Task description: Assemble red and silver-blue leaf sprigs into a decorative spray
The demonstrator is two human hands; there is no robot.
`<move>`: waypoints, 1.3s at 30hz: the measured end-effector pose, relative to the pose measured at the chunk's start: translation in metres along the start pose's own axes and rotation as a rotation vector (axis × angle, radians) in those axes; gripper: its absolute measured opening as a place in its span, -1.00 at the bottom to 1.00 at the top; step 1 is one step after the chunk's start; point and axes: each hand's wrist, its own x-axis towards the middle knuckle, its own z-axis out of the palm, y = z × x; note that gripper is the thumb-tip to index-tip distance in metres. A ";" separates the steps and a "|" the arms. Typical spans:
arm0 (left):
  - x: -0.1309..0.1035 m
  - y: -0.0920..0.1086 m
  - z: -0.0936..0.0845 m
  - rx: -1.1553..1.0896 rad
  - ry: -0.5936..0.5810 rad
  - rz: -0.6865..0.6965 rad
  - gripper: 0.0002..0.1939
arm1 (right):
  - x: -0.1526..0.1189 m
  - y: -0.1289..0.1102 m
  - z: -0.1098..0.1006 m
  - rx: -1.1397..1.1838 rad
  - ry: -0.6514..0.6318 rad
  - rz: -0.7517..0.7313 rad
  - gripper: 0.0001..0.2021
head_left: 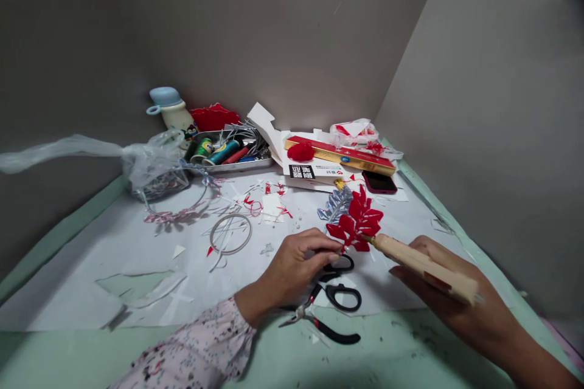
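My left hand (292,267) pinches the lower end of a red leaf-shaped spray (353,223) with several pointed leaves. In my right hand (474,310) is a wooden-handled tool (413,256), its short metal tip touching or very near the red leaves; the exact kind of tool is unclear. Behind the spray lies a silvery-blue leaf piece (336,205). Black-handled scissors (344,298) lie just below my left hand, their blades partly hidden. Next to them are pliers (335,334) with black and red handles.
A metal tray (249,165) holds thread spools and wires at the back, beside a bottle (176,112). A white box (314,173), a red-and-gold box (340,155) and a phone (379,182) stand to the right. A wire ring (230,234) lies among paper scraps.
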 end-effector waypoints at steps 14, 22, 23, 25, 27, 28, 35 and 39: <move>0.002 0.013 -0.027 -0.096 0.410 -0.045 -0.91 | 0.012 0.036 0.013 -0.319 -0.054 -0.047 -0.70; 0.000 0.016 -0.050 -0.049 0.608 -0.057 -0.85 | 0.014 0.080 0.019 -0.377 -0.083 0.004 -0.43; 0.000 0.015 -0.051 -0.041 0.620 -0.059 -0.85 | 0.013 0.087 0.019 -0.382 -0.072 0.028 -0.41; 0.000 0.011 -0.053 -0.039 0.644 -0.059 -0.84 | 0.011 0.098 0.018 -0.385 -0.070 0.063 -0.33; -0.001 0.007 -0.055 -0.040 0.650 -0.055 -0.83 | 0.010 0.105 0.015 -0.385 -0.062 0.060 -0.22; -0.001 0.005 -0.055 -0.038 0.647 -0.053 -0.83 | 0.011 0.104 0.012 -0.384 -0.052 0.035 -0.19; -0.002 0.000 -0.055 -0.040 0.601 -0.064 -0.84 | 0.034 0.004 0.011 -0.189 0.021 -0.252 -0.79; -0.003 -0.002 -0.053 -0.040 0.582 -0.079 -0.84 | 0.069 -0.050 0.049 -0.185 -0.165 -0.274 -0.80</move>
